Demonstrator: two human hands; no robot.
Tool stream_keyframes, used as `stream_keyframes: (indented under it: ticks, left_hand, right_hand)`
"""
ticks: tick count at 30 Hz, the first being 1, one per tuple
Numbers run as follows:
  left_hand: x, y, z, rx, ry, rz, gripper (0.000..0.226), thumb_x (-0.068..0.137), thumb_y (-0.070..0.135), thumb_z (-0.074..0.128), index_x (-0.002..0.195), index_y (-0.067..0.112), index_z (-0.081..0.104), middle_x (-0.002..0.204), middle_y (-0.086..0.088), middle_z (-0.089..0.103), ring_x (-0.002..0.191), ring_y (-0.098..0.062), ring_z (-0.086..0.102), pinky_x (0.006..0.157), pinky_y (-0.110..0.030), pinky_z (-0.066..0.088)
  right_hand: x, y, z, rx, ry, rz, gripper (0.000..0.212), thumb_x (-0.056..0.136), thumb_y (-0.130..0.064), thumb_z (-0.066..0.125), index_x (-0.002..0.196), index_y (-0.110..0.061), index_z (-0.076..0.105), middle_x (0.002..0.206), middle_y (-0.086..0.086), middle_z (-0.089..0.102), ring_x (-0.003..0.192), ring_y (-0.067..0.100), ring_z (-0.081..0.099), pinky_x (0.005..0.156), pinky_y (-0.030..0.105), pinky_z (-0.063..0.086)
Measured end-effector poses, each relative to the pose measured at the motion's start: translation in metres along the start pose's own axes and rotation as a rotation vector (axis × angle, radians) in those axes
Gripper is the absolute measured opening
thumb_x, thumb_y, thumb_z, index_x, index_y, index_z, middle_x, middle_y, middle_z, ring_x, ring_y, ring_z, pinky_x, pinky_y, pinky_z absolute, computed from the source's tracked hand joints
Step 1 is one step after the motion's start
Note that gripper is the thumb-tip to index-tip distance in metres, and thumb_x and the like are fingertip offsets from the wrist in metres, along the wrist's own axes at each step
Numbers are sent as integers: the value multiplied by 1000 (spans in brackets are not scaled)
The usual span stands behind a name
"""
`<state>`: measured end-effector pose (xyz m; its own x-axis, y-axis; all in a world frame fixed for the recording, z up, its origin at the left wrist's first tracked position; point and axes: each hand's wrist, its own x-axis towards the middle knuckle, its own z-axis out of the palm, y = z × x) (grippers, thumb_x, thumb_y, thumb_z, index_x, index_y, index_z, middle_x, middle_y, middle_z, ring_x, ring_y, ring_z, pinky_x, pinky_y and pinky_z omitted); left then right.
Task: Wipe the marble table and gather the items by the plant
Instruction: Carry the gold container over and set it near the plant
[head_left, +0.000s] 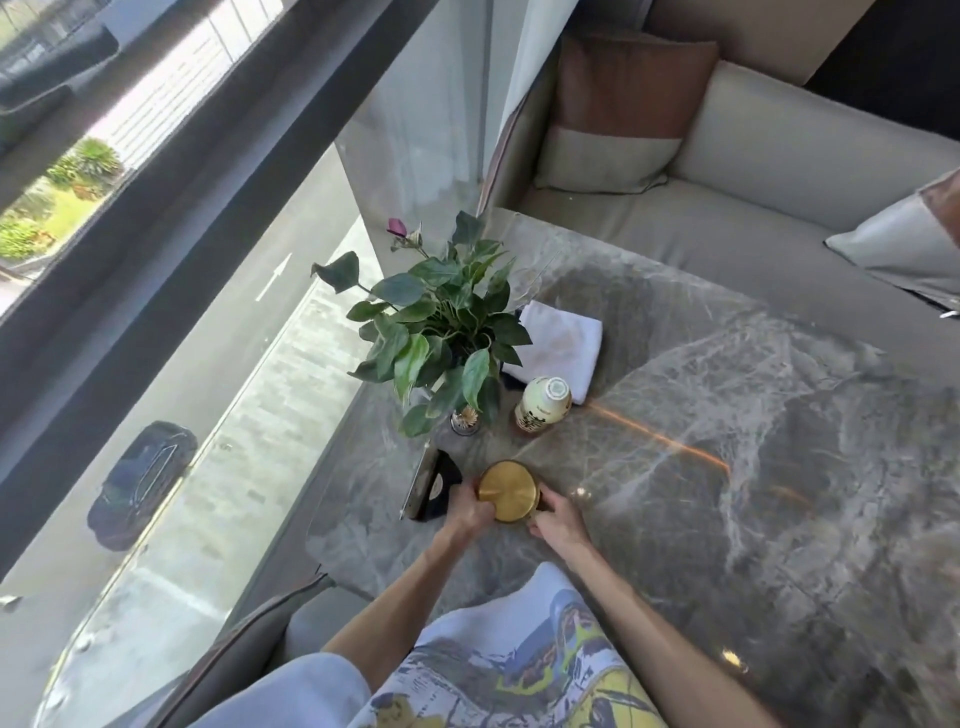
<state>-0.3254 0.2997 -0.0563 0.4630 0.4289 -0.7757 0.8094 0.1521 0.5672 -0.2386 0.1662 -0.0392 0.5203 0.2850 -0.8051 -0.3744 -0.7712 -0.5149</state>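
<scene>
While both hands clasp gold canister (506, 491), slip risk is main hazard. Left hand (470, 512) grips at 9 o'clock side, right hand (556, 517) at 3 o'clock. Canister rests on marble table (753, 441), near edge. Black stand (434, 491) touches left fingers: knock-over likely. Bottle (543, 405), plant (447, 332), cloth (561, 345) at 12 o'clock: collision possible if pushed forward fast.

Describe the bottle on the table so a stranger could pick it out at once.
Start at the plant by the window edge of the marble table. The bottle stands just right of it, touching the white cloth. It alone has a cream body and a round pale cap.
</scene>
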Motion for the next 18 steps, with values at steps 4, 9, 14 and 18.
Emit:
stream_keyframes:
  ticks: [4,9,14,18]
  left_hand:
    - [-16,12,-4,18,-23,51,64,60,11,50,123,7,57,115,-7,68,109,-23,63,92,-35,53]
    - [-24,2,-1,160,-73,130,88,59,22,48,146,14,39,142,-14,49,134,-29,46,111,-38,40]
    - [-46,12,0,407,-178,114,73,77,4,49,148,16,37,157,-18,18,148,-29,20,116,-27,20]
    - [-44,6,3,542,-164,135,68,80,4,51,146,18,40,154,-23,20,147,-34,15,117,-28,19]
  right_hand:
    - [-6,4,-3,-145,-12,-50,72,85,-16,60,151,-28,34,130,-5,61,118,20,59,107,39,45]
    - [-30,11,-6,-510,-40,-269,77,88,-10,49,155,-34,19,161,1,24,146,26,29,118,34,31]
    - [-28,25,1,-796,-83,-190,75,90,-25,47,153,-44,10,164,8,7,147,43,15,120,49,22]
    - [-28,25,0,-804,-78,-161,73,92,-24,47,154,-38,11,164,13,5,150,39,9,123,45,14]
